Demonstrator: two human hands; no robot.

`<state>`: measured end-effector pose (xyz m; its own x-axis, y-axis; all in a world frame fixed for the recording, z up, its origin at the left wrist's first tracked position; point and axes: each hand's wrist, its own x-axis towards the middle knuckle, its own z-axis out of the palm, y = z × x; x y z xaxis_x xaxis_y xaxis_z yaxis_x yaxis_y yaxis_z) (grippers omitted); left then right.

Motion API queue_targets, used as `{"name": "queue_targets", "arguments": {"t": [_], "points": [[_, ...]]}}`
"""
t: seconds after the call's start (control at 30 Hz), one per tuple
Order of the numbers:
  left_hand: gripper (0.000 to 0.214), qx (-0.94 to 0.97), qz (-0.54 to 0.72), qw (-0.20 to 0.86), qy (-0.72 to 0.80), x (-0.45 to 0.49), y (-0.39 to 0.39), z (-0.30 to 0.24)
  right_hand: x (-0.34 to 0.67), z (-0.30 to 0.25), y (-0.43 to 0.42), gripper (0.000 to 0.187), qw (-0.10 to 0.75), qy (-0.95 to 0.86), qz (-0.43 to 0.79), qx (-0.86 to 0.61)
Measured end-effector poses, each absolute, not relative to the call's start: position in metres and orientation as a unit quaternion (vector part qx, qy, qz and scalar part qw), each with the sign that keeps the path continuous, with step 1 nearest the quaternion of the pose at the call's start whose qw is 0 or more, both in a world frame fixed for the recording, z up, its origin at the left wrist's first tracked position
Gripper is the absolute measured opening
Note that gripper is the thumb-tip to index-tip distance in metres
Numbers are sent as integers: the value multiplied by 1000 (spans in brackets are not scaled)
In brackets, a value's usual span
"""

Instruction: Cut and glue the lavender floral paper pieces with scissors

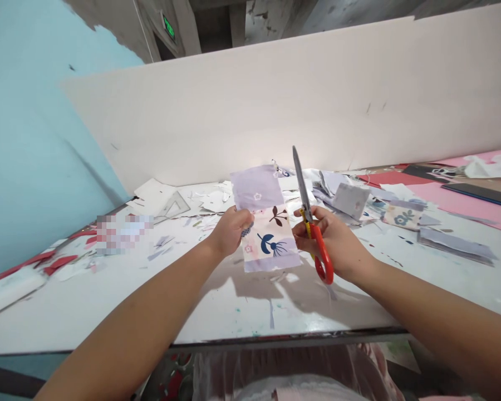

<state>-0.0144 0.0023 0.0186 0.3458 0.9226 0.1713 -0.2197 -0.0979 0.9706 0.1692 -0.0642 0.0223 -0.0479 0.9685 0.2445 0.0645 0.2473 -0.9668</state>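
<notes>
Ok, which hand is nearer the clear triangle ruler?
Left hand, right of the ruler and closer to the person. Right hand, holding scissors, is farther right, past the printed cloth.

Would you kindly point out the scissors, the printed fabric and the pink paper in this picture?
Scissors [322,250], head view, on the red handle.
Printed fabric [271,245], head view, on the pale printed panel.
Pink paper [480,214], head view, on its bare surface at the right.

One left hand, one right hand, one pair of scissors, one floral swatch at twelve o'clock, one set square at eleven, two black boards at two!
</notes>
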Motion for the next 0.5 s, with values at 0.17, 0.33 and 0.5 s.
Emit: {"name": "queue_targets", "arguments": {"t": [0.17, 0.33, 0.5], "points": [[24, 591, 473, 586, 290, -15, 3, 18, 170, 23, -65, 45, 533, -554, 463, -440], [29, 587, 489, 580, 284, -15, 5, 20, 172, 13, -64, 30, 530, -547, 491, -423], [28, 589, 508, 565, 273, -12, 6, 22, 171, 13, -67, 29, 489, -585, 485, -429]]}}
